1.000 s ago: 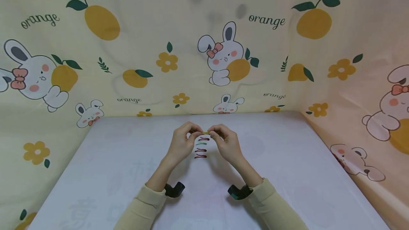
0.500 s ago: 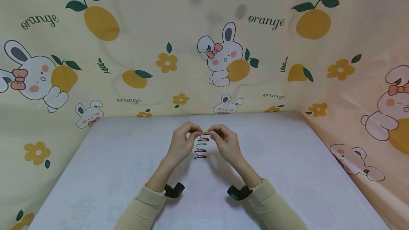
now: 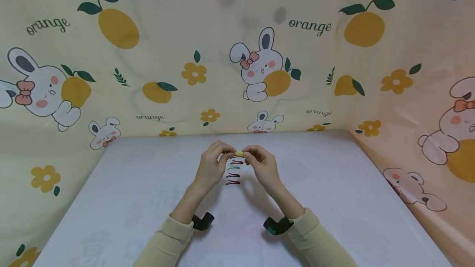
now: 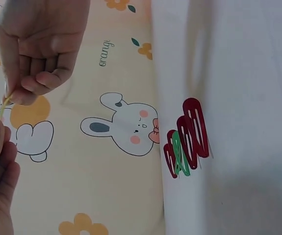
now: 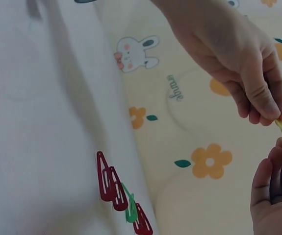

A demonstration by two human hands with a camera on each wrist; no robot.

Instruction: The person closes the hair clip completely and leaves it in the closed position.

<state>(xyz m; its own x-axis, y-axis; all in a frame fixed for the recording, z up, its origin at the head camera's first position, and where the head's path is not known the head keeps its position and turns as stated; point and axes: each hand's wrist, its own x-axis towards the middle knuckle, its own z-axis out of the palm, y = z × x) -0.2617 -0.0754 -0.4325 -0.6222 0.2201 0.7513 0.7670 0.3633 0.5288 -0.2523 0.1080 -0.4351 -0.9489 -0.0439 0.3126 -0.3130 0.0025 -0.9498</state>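
A yellow snap hair clip (image 3: 239, 154) is held up between both hands above the far part of the table. My left hand (image 3: 214, 164) pinches its left end between thumb and fingertips. Its right end is pinched by my right hand (image 3: 262, 165). Fingertips cover both ends, and only the thin middle of the yellow clip (image 4: 4, 106) shows in the left wrist view. Below the hands, dark red snap hair clips (image 3: 233, 182) and a green snap hair clip (image 3: 233, 167) lie in a column on the table.
The white-covered table (image 3: 148, 217) reaches back to a cream curtain (image 3: 222, 32) printed with rabbits and oranges. The same cloth hangs at the left and right sides. A dark camera mount sits on each wrist, like the left one (image 3: 203, 221).
Both hands stay almost in place. The yellow hair clip has turned slightly and shows more of its face between the fingertips. The clips on the table have not moved.
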